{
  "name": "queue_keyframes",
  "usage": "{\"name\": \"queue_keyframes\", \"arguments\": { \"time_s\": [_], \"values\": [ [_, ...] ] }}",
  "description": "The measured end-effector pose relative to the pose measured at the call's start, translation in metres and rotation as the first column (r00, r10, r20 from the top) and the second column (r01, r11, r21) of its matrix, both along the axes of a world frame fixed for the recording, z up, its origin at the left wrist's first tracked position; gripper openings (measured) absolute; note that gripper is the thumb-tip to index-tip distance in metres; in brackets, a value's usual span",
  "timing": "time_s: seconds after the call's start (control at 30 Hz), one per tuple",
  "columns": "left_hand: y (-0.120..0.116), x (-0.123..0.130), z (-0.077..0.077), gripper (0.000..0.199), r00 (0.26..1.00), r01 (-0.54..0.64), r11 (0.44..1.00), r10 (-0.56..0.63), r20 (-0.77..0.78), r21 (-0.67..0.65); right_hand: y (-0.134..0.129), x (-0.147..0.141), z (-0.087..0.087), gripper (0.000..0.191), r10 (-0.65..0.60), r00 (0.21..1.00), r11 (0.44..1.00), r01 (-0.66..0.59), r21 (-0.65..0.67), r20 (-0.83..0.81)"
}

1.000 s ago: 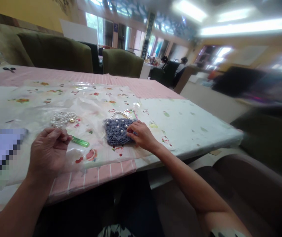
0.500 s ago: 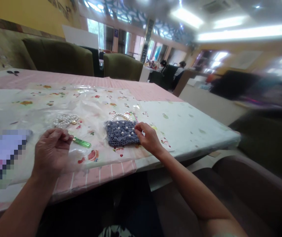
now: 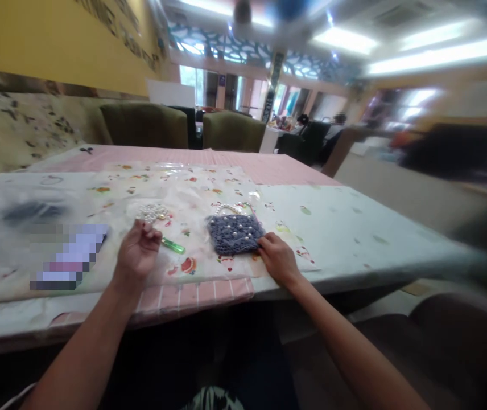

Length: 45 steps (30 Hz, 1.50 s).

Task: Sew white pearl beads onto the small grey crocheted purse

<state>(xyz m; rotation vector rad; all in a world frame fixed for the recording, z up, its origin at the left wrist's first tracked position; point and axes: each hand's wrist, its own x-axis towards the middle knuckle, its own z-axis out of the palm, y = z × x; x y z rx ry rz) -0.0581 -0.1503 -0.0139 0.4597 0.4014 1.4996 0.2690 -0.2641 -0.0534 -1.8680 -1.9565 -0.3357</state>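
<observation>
A small blue-grey crocheted bag (image 3: 235,236), dotted with white pearl beads, lies flat on the tablecloth. Its pearl handle (image 3: 226,208) rests above the top edge. My right hand (image 3: 280,259) pinches the bag's right edge between thumb and fingers. To the left, my left hand (image 3: 139,250) is closed, palm partly up with curled fingers; whatever they hold is too small to make out. Just beyond those fingers is a heap of white pearl strands (image 3: 153,212). A green lighter (image 3: 173,246) lies right beside the left hand.
A phone with a blurred-out screen (image 3: 73,253) lies left of my left hand, near crumpled clear plastic with something dark (image 3: 34,210) in it. Black scissors (image 3: 86,150) sit at the far left. Green chairs (image 3: 145,126) stand behind the table; people (image 3: 302,122) sit farther back.
The view has swung left. My right hand has slid from the bag's upper right down to its right edge. My left hand has come closer to the lighter and pearl strands, still closed.
</observation>
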Motion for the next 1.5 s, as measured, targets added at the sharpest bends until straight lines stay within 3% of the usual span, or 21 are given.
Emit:
{"name": "queue_keyframes", "arguments": {
  "time_s": [0.27,0.4,0.5,0.6,0.73,0.83,0.93,1.07,1.13,1.2,1.23,1.3,1.4,1.5],
  "values": [
    [-0.015,-0.013,-0.001,0.022,0.999,-0.041,0.997,0.04,-0.012,-0.064,0.001,0.043,0.002,0.019,-0.302,0.92,0.95,0.313,-0.001,0.25],
    [-0.019,-0.027,0.008,0.022,0.996,-0.079,0.996,0.078,-0.034,-0.041,-0.006,0.062,0.0,0.023,-0.386,0.896,0.917,0.399,-0.018,0.22],
    [-0.016,-0.042,0.013,0.019,0.976,-0.187,0.982,0.184,-0.114,-0.017,-0.017,0.064,0.0,0.041,-0.389,0.908,0.921,0.388,0.037,0.155],
    [-0.011,-0.053,0.015,0.014,0.919,-0.274,0.962,0.262,-0.295,0.003,-0.028,0.051,0.004,0.051,-0.356,0.928,0.924,0.332,0.19,0.11],
    [0.002,-0.051,0.013,0.017,0.844,-0.286,0.957,0.273,-0.462,0.042,-0.041,0.016,0.009,0.044,-0.147,0.989,0.937,0.15,0.317,-0.033],
    [0.016,-0.042,0.007,0.019,0.804,-0.292,0.956,0.262,-0.533,0.029,-0.051,-0.015,0.007,0.041,0.008,0.991,0.916,0.046,0.399,-0.132],
    [0.029,-0.032,0.0,0.019,0.748,-0.286,0.958,0.232,-0.622,0.015,-0.066,-0.043,-0.005,0.042,0.108,0.976,0.881,-0.006,0.472,-0.191],
    [0.037,-0.026,-0.004,0.021,0.665,-0.242,0.97,0.18,-0.725,0.018,-0.093,-0.064,-0.037,0.037,0.177,0.947,0.867,-0.02,0.498,-0.27],
    [0.033,-0.025,-0.004,0.022,0.625,-0.224,0.974,0.168,-0.762,0.032,-0.109,-0.064,-0.058,0.025,0.169,0.925,0.881,0.013,0.472,-0.342],
    [0.019,-0.027,-0.004,0.023,0.58,-0.203,0.977,0.176,-0.796,0.069,-0.128,-0.058,-0.079,0.009,0.085,0.892,0.922,0.099,0.375,-0.444],
    [0.008,-0.029,-0.005,0.023,0.546,-0.183,0.978,0.186,-0.817,0.101,-0.138,-0.053,-0.09,0.012,0.012,0.866,0.942,0.158,0.296,-0.5],
    [-0.019,-0.038,-0.01,0.024,0.386,-0.086,0.969,0.246,-0.889,0.231,-0.159,-0.042,-0.109,0.022,-0.159,0.788,0.95,0.285,0.124,-0.595],
    [-0.063,-0.057,-0.023,0.027,-0.018,0.078,0.92,0.386,-0.922,0.384,-0.189,-0.027,-0.135,0.033,-0.339,0.659,0.914,0.401,-0.068,-0.672],
    [-0.088,-0.073,-0.041,0.027,-0.276,0.237,0.808,0.588,-0.76,0.539,-0.215,-0.02,-0.159,0.042,-0.42,0.602,0.885,0.437,-0.16,-0.679]
  ]
}}
